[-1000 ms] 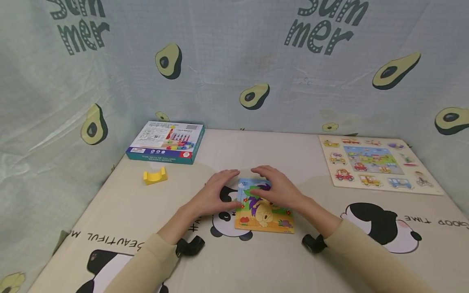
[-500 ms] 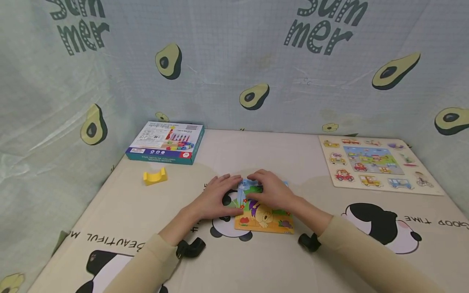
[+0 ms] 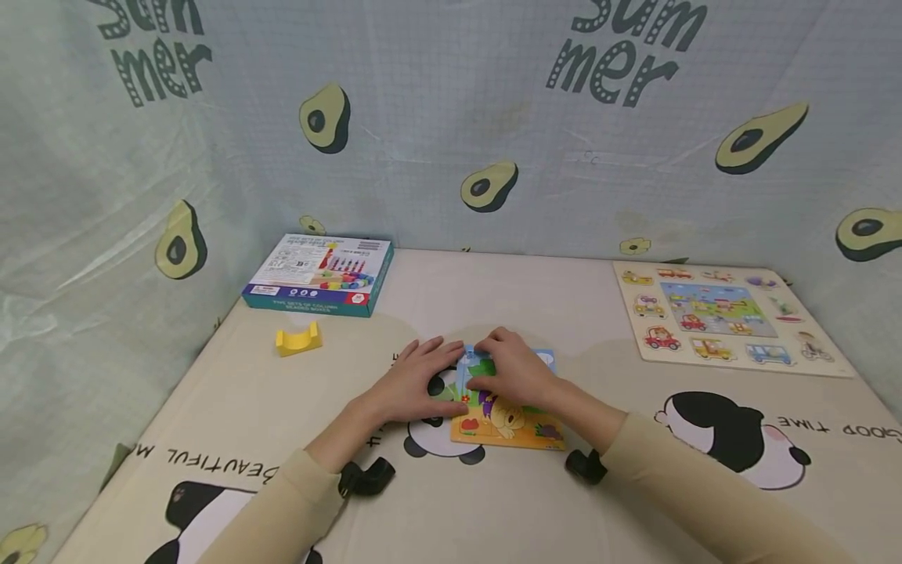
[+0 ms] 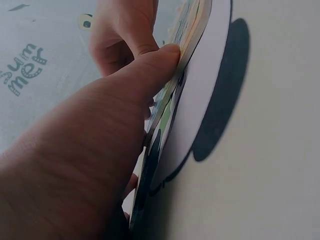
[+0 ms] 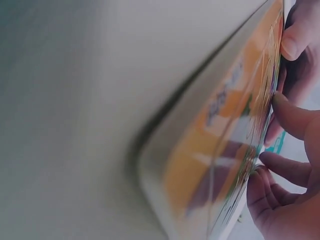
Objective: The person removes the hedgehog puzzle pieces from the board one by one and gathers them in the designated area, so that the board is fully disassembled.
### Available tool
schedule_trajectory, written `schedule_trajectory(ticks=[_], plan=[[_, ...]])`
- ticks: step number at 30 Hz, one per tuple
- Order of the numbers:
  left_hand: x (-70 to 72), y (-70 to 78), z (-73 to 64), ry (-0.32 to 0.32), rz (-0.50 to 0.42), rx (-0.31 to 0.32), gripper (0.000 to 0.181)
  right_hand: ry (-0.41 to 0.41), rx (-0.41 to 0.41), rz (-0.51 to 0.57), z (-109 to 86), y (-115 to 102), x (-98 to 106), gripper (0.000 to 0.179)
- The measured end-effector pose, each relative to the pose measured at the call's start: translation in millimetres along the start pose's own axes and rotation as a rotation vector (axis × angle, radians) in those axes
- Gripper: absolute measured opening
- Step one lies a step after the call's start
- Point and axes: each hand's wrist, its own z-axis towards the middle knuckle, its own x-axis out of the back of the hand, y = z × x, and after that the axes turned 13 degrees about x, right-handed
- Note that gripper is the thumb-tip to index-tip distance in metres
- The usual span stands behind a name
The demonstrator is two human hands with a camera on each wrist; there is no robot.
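Note:
A small picture puzzle (image 3: 509,427) with an orange lower border and a cartoon animal lies on the table in the head view. My left hand (image 3: 410,385) is at its left side, fingers straight and spread, thumb over the left edge. In the left wrist view that thumb (image 4: 167,57) rests on the puzzle's rim. Over the upper middle of the puzzle is my right hand (image 3: 520,374), hiding part of the picture. The right wrist view has its thumb and bent fingertips (image 5: 267,159) at the puzzle's face, with a gap between thumb and fingers.
A boxed toy set (image 3: 320,274) lies at the back left, and a yellow curved block (image 3: 299,339) sits in front of it. At the back right is a wooden vehicle puzzle board (image 3: 729,317). Printed fabric walls (image 3: 423,102) rise behind the table.
Both hands have come down onto the puzzle. The right hand has shifted left across the picture, while the left thumb now lies at the left edge. The puzzle stays in place.

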Motion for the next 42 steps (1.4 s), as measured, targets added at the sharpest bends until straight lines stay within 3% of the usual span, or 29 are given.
schedule_trajectory(ticks=[21, 31, 42], plan=[[2.4, -0.2, -2.2, -0.007, -0.024, 0.011, 0.088, -0.012, -0.048, 0.061, 6.3, -1, -4, 0.056], [2.7, 0.7, -1.1, -0.013, -0.007, 0.020, 0.089, 0.000, -0.024, 0.081, 4.6, 2, -3, 0.063], [2.2, 1.6, -0.4, -0.018, -0.012, 0.019, 0.090, 0.050, -0.008, 0.146, 0.8, 8, -3, 0.045]])
